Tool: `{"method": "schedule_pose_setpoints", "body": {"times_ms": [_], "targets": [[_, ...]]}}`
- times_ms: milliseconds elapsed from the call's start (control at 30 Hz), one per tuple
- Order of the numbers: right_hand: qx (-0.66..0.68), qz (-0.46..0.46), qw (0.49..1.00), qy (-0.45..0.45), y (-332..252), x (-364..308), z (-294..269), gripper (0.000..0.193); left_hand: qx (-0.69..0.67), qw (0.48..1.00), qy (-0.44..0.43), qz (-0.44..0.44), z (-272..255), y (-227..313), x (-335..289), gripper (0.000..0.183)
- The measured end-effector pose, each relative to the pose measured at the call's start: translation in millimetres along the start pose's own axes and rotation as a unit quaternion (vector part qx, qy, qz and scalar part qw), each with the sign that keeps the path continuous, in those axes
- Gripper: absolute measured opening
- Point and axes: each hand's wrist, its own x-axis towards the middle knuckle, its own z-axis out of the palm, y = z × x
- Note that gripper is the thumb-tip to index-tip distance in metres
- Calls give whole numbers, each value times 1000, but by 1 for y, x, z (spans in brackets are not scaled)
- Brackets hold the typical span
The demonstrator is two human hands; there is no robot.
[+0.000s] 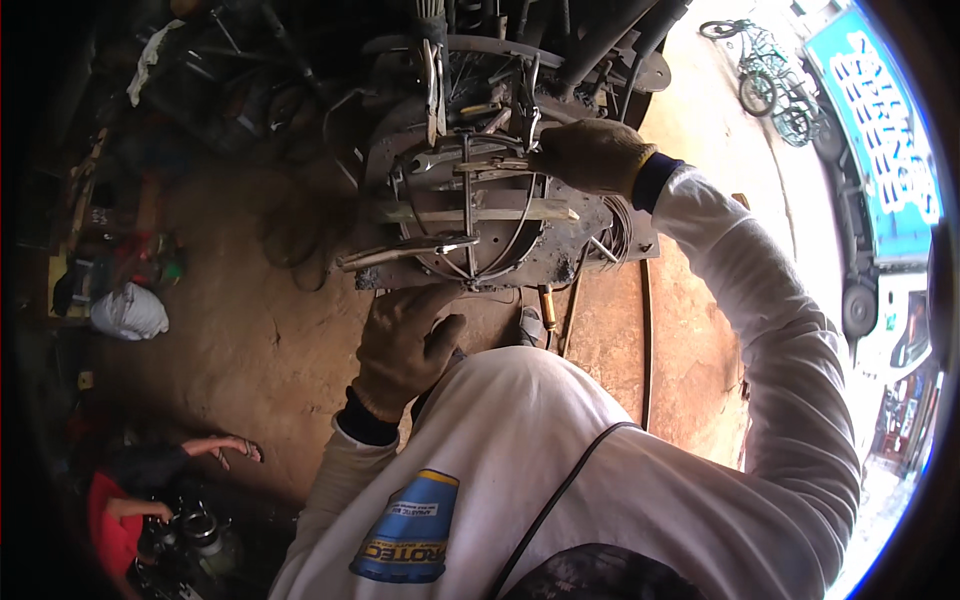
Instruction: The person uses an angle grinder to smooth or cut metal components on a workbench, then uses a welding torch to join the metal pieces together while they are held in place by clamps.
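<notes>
A round frame of bent metal rod (521, 232), with a straight rod across its middle, lies on a dark steel worktop (390, 272). My left hand (400, 345), in a brown work glove, is at the frame's near edge, its thumb apart from the fingers. At the frame's right side, my gloved right hand (597, 155) has its fingers curled; what they grip is hidden. Beside those fingers stands a pair of locking pliers (531, 105). Another tool with long handles (410, 251) lies across the frame's near left. An open-ended wrench (450, 158) rests near the far rim.
A flat strip (500, 211) crosses beneath the frame. Coiled wire (622, 232) lies on the right. A brass-coloured torch handle (547, 306) hangs at the near edge. Another person's arm (220, 445) shows at lower left. Bicycles (765, 80) and a truck (865, 140) stand outside.
</notes>
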Motion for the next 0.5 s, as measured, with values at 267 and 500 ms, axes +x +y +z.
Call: {"method": "schedule_pose_setpoints", "body": {"times_ms": [267, 500], "targets": [[-223, -19, 973, -49, -57, 10, -50, 43, -24, 999, 19, 35, -33, -46, -17, 35], [-275, 80, 950, -121, -91, 27, -69, 33, -86, 994, 6, 67, -61, -49, -13, 28]]}}
